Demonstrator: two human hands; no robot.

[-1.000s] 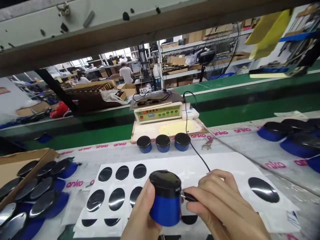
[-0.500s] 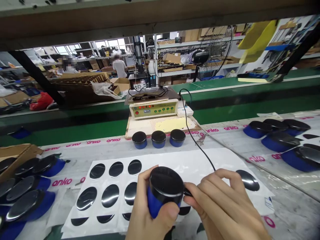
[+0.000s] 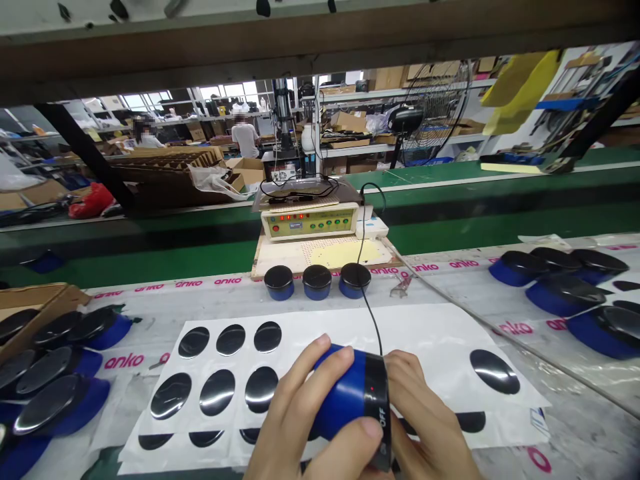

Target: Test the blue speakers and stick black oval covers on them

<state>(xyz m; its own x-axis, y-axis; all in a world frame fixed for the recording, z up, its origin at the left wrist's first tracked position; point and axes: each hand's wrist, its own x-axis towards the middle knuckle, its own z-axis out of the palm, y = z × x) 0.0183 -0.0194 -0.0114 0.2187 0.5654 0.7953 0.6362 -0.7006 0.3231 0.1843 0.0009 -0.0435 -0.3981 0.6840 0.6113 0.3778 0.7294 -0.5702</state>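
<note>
My left hand (image 3: 310, 420) is closed around a round blue device with a black top (image 3: 345, 393), tilted on its side so its black face points right. A small red light and the word OFF show on its black band. My right hand (image 3: 425, 427) is curled against the black face, its fingertips hidden behind the device. A thin black cable (image 3: 373, 313) runs down from the back and disappears behind the device, near my right fingers. Under my hands lies a white sheet (image 3: 400, 327) with shiny black discs (image 3: 217, 392) on it.
Three more blue and black devices (image 3: 317, 282) stand before a control box (image 3: 310, 223) with red digits. Other devices cluster at the left (image 3: 63, 403) and right (image 3: 565, 287). A grey cord (image 3: 450, 293) crosses the right side. A shelf edge (image 3: 300, 47) hangs overhead; two people are far behind.
The device has been turned from upright onto its side, exposing the red light and OFF marking. The black cable has shifted left. My right hand has moved slightly left, its fingertips now behind the device.
</note>
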